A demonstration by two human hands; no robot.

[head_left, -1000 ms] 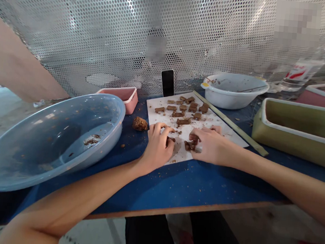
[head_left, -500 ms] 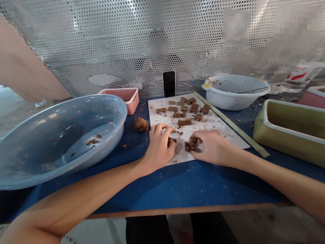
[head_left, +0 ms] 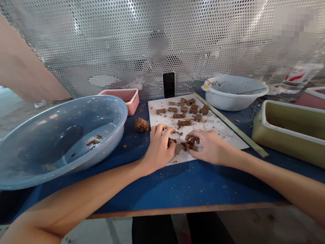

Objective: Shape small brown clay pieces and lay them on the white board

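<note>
A white board (head_left: 221,129) lies on the blue table (head_left: 191,185), with several small brown clay pieces (head_left: 184,110) set out along its far side. My left hand (head_left: 158,148) rests curled on the board's near left corner, fingers closed over a brown lump (head_left: 172,141) that barely shows. My right hand (head_left: 207,145) sits just to its right, fingertips pinched on a brown clay piece (head_left: 186,144). The two hands are almost touching. A loose ball of brown clay (head_left: 141,125) lies on the table left of the board.
A large blue basin (head_left: 44,142) overhangs the table's left edge. Behind stand a pink tray (head_left: 125,95), a phone (head_left: 168,84) leaning on perforated metal sheet, and a white bowl (head_left: 233,92). A green tub (head_left: 301,132) and a long stick (head_left: 232,124) lie right.
My right hand has slid a little to the left with the clay piece, closing on my left hand. My left hand has barely moved.
</note>
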